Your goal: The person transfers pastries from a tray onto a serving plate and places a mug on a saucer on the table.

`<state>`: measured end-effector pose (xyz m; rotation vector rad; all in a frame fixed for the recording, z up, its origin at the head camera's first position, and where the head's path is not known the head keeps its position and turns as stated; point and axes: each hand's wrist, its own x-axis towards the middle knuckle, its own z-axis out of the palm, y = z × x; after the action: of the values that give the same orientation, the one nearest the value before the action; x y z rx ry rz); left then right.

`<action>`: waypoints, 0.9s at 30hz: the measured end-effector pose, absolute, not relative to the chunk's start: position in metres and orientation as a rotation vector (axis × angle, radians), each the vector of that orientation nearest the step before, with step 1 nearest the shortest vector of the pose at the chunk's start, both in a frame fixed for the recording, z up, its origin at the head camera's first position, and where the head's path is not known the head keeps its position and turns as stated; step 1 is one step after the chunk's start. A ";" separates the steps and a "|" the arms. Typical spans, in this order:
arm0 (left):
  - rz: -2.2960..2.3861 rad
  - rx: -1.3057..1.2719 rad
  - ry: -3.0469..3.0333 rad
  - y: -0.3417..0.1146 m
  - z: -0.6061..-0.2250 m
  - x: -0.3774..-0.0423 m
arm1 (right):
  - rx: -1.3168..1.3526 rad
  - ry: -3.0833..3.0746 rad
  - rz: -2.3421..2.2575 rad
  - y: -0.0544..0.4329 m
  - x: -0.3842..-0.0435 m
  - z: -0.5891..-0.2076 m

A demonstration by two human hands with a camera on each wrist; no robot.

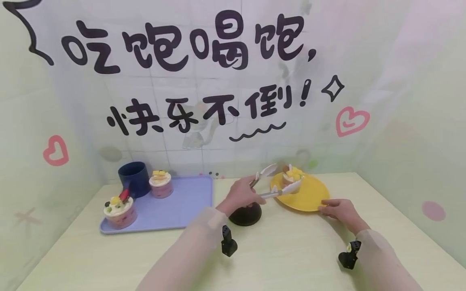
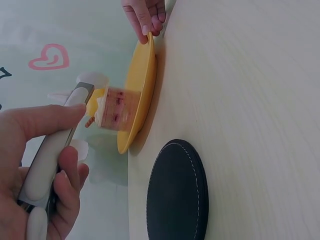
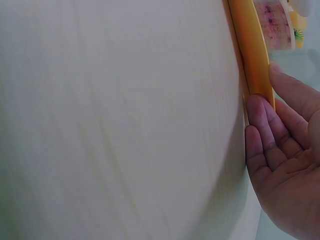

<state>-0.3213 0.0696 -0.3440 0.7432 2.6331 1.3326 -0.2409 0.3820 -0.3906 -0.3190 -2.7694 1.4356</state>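
My left hand (image 1: 242, 193) holds a pair of tongs (image 2: 47, 165) with pale grips and white tips. The tongs' arms are spread, one tip behind and one in front of a dessert cup (image 1: 292, 174) as the head view sees it; whether either tip touches it I cannot tell. That cup, pink-layered with cream and yellow topping (image 2: 92, 103), stands on a yellow plate (image 1: 309, 200). At the plate's near right rim, my right hand (image 1: 342, 212) pinches the edge, thumb on top and fingers underneath (image 3: 256, 107).
A black round coaster (image 2: 172, 195) lies on the table below my left hand. To the left, a lilac tray (image 1: 196, 202) carries a dark blue mug (image 1: 134, 178) and two more dessert cups, one at the front corner (image 1: 121, 216) and one behind (image 1: 161, 189). A printed curtain (image 1: 218, 157) hangs behind.
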 end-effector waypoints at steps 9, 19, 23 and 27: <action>1.315 0.760 2.649 0.056 -0.344 -0.318 | -0.332 -2.778 1.440 0.385 -0.243 -0.392; 1.273 0.747 2.660 0.037 -0.343 -0.318 | -0.317 -2.760 1.451 0.384 -0.244 -0.391; 1.275 0.758 2.650 0.030 -0.342 -0.318 | -0.323 -2.755 1.447 0.383 -0.244 -0.390; 1.281 0.752 2.636 0.025 -0.341 -0.318 | -0.340 -2.762 1.439 0.383 -0.244 -0.390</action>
<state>-0.3176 0.0246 -0.3408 0.7520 2.6361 1.2809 -0.2442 0.3829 -0.3896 -0.3403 -2.7620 1.4394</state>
